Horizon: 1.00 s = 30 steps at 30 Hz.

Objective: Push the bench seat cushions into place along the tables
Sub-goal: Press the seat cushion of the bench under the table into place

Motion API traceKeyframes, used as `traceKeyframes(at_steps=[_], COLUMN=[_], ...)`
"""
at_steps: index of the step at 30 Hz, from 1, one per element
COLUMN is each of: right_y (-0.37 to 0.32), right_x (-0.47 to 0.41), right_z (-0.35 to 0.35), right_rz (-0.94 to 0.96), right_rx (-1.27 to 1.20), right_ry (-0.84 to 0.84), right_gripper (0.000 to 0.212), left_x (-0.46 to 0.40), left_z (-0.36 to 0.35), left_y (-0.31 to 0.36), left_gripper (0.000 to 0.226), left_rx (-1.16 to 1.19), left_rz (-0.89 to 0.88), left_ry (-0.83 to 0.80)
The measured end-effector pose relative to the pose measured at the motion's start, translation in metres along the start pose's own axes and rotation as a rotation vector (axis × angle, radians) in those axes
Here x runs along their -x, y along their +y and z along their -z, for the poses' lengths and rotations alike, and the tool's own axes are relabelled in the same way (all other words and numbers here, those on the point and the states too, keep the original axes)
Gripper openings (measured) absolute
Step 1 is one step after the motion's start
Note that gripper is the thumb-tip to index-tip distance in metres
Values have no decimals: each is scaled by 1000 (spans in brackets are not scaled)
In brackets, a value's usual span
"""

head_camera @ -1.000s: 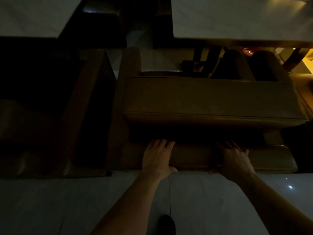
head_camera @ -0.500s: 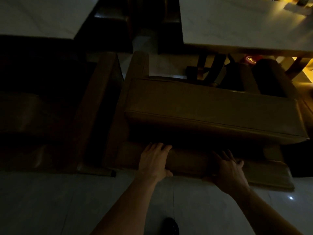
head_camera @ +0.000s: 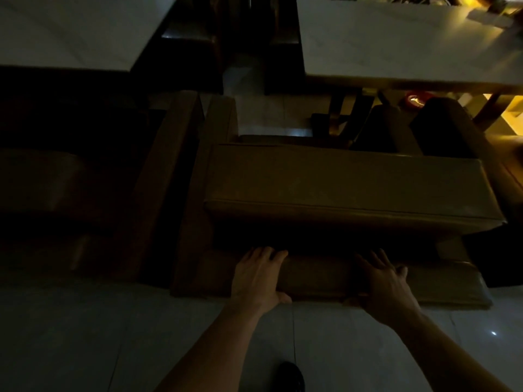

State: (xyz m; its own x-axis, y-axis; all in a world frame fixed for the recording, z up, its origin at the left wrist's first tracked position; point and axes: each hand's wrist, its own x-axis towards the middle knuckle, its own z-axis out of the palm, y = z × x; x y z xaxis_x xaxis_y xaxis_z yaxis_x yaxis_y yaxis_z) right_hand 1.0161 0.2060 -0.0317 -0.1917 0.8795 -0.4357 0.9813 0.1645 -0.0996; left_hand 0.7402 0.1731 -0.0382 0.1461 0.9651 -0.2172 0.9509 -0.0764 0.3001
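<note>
It is very dim. A long brown bench cushion [head_camera: 339, 179] lies across the middle of the head view, in front of the right table [head_camera: 396, 43]. Just below it, at the floor's edge, runs a lower rounded brown cushion [head_camera: 317, 275]. My left hand [head_camera: 259, 278] rests on this lower cushion, fingers over the top and thumb on its near face. My right hand [head_camera: 387, 284] holds it the same way, further right. Shadow under the upper cushion hides my fingertips.
A second pale table [head_camera: 70, 29] stands at the upper left, with another dark bench [head_camera: 169, 179] below it. A narrow gap separates the two benches. Dark table legs [head_camera: 342, 114] show behind the cushion. Pale tiled floor [head_camera: 85, 335] and my dark shoe [head_camera: 291, 376] lie near me.
Both hands have stayed on the lower cushion. The bench and tables sit slightly lower and further right in view than a second ago. The right thumb now wraps the near edge more.
</note>
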Motion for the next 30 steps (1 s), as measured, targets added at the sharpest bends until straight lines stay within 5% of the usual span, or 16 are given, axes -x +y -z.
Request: traceKeyframes(at_steps=[15,30], right_y=[-17,-32], right_x=[-14,-36], right_z=[17,15], right_rz=[-56,-47], right_rx=[-36,-56], right_ry=[-79,-52], right_gripper=[121,121], left_x=[-21,-31], left_z=[6,13], left_y=[-15,-38], left_gripper=[105,104], left_rx=[10,48], left_rz=[-12,0], left_ry=[-84,11])
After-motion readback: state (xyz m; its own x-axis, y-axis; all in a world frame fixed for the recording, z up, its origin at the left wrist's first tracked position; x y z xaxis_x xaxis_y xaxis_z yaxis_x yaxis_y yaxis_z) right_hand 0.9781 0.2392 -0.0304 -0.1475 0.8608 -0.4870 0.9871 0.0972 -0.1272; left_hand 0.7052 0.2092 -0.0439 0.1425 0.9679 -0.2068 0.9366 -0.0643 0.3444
